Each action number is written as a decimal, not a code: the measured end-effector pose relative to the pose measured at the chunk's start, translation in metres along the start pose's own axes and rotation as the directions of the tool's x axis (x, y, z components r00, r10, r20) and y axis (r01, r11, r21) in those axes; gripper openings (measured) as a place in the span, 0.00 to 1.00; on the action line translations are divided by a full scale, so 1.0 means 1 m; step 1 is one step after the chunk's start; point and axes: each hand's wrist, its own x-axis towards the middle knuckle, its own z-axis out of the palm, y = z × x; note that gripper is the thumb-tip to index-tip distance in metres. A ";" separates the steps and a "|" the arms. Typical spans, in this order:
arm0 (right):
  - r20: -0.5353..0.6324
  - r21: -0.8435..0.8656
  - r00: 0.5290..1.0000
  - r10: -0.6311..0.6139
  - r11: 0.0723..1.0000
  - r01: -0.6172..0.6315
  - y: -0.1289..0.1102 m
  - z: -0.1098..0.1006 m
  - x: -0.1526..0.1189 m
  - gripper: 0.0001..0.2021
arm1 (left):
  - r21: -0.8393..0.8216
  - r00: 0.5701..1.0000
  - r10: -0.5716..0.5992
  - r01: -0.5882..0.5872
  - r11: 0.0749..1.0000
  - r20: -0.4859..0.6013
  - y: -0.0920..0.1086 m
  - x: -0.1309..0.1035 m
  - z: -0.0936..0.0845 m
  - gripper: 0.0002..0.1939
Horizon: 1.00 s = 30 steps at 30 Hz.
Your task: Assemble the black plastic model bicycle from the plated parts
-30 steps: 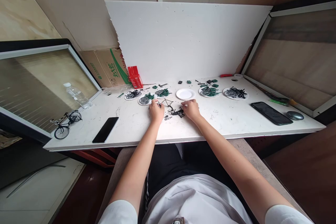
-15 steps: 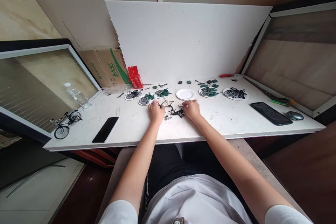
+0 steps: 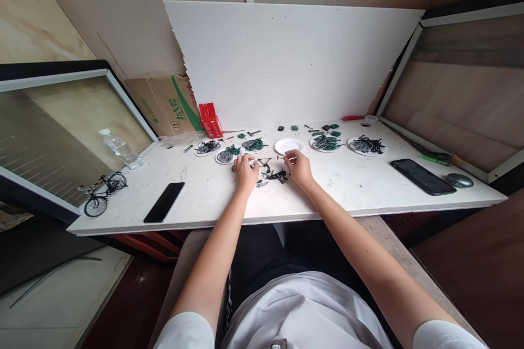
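a light pinch suits the thin part (image 3: 280, 157) gripped in the right hand (image 3: 300, 167), while the left hand (image 3: 246, 174), its hold hard to tell, should steady the frame (image 3: 265, 162).

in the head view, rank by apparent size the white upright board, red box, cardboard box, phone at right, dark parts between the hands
1. White upright board
2. Cardboard box
3. Phone at right
Smaller still, but unsure which is bigger: red box and dark parts, which are scattered and nearer

Reads "北大荒" in green on the cardboard box (image 3: 161, 102) near the table's (image 3: 207, 191) back left corner, illegibly small on the red box (image 3: 210, 120).
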 end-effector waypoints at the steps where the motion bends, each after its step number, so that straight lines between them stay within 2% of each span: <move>1: 0.000 0.060 1.000 -0.008 0.998 0.008 -0.001 0.000 0.000 0.12 | -0.005 1.000 0.016 -0.016 1.000 0.010 0.001 0.000 -0.001 0.06; 6: 0.026 0.304 0.998 -0.055 0.952 0.045 -0.005 0.002 0.000 0.18 | -0.135 0.985 0.143 -0.129 0.982 0.096 0.011 0.003 -0.005 0.06; 9: 0.068 0.419 0.996 -0.051 0.908 0.018 -0.005 0.004 0.000 0.22 | -0.267 0.959 0.193 -0.135 0.954 0.206 0.021 0.006 -0.005 0.06; 14: 0.104 0.511 0.994 -0.031 0.859 -0.027 0.000 0.007 0.004 0.28 | -0.465 0.886 0.214 0.002 0.885 0.412 0.044 0.014 -0.003 0.14; 19: 0.100 0.530 0.995 0.005 0.846 -0.058 0.002 0.007 0.005 0.29 | -0.604 0.851 0.222 0.132 0.786 0.475 0.053 0.025 0.004 0.18; 22: 0.115 0.438 0.993 -0.029 0.898 -0.025 -0.001 0.002 0.002 0.27 | -0.632 0.856 0.149 0.238 0.738 0.496 0.045 0.028 0.008 0.22; 23: 0.121 0.357 0.991 -0.056 0.934 0.009 -0.003 0.000 0.000 0.25 | -0.641 0.867 0.081 0.298 0.707 0.492 0.041 0.028 0.008 0.23; 25: 0.150 0.141 0.982 -0.114 0.986 0.093 -0.008 -0.006 -0.003 0.21 | -0.649 0.861 -0.030 0.405 0.644 0.508 0.032 0.027 0.005 0.27; 27: 0.229 -0.032 0.962 -0.147 0.987 0.159 -0.012 -0.011 -0.007 0.17 | -0.668 0.860 -0.077 0.445 0.596 0.504 0.025 0.025 0.001 0.28; 30: 0.386 -0.108 0.900 -0.201 0.959 0.261 -0.015 -0.014 -0.010 0.20 | -0.688 0.860 -0.086 0.459 0.563 0.503 0.020 0.020 -0.005 0.28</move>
